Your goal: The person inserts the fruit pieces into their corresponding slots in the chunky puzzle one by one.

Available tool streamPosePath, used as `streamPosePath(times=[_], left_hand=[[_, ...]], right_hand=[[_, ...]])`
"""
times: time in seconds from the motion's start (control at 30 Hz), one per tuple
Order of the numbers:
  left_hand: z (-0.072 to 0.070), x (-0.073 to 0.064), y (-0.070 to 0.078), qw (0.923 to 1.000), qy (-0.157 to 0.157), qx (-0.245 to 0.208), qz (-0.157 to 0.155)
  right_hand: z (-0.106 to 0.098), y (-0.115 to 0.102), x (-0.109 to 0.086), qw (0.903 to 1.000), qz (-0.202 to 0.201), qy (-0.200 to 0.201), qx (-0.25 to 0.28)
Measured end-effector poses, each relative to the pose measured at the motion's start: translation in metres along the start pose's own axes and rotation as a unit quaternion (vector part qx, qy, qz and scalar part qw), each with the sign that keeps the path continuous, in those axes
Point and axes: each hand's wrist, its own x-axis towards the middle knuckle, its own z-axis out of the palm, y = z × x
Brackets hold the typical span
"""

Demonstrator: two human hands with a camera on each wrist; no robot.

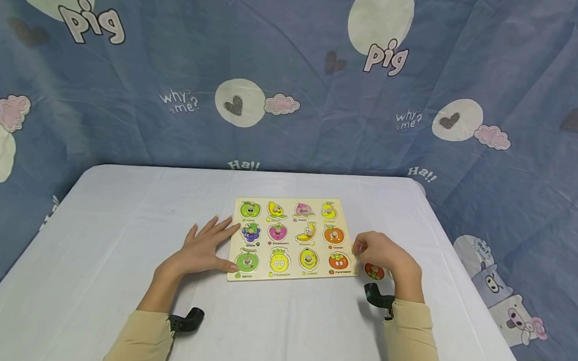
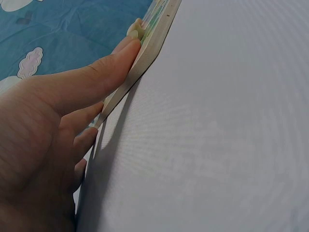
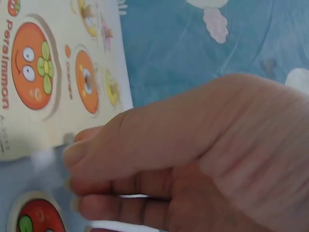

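A wooden fruit puzzle board point(image 1: 293, 240) lies on the white table, filled with rows of fruit pictures, several with small knobs. My left hand point(image 1: 202, 252) spreads its fingers at the board's left edge; in the left wrist view the thumb point(image 2: 108, 72) rests on the rim near the green melon. At the right edge, my right hand point(image 1: 378, 253) has curled fingers, thumb and index tips together at the rim. Beside the persimmon picture point(image 3: 33, 65), just off the board, a round red fruit piece point(image 1: 374, 271) with green leaves lies partly below the right hand.
The white table point(image 1: 281, 333) reaches around the board, with its far edge before a blue printed cloth point(image 1: 296, 50). Each forearm wears a black wrist camera mount, left point(image 1: 188, 321) and right point(image 1: 376, 297).
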Motion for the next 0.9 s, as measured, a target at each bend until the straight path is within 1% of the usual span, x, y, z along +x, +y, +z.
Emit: streamPosePath(times=[0.2, 0.47, 0.63, 0.9], left_hand=[[-0.0008, -0.0006, 0.0005, 1.0000, -0.002, 0.000, -0.001], [0.0002, -0.0003, 0.0000, 1.0000, 0.002, 0.002, -0.006], [0.0001, -0.0006, -0.0003, 1.0000, 0.001, 0.005, -0.006], [0.0001, 0.0001, 0.0005, 1.0000, -0.002, 0.005, -0.004]], right_hand=[[-0.0043, 0.0038, -0.0079, 0.9987, 0.043, -0.025, 0.003], [-0.0069, 0.0068, -0.0089, 0.9974, 0.062, -0.034, -0.015], [-0.0071, 0.0051, -0.0096, 0.9970, 0.063, -0.037, -0.025], [-0.0038, 0.0044, -0.0105, 0.9952, 0.080, -0.039, -0.041]])
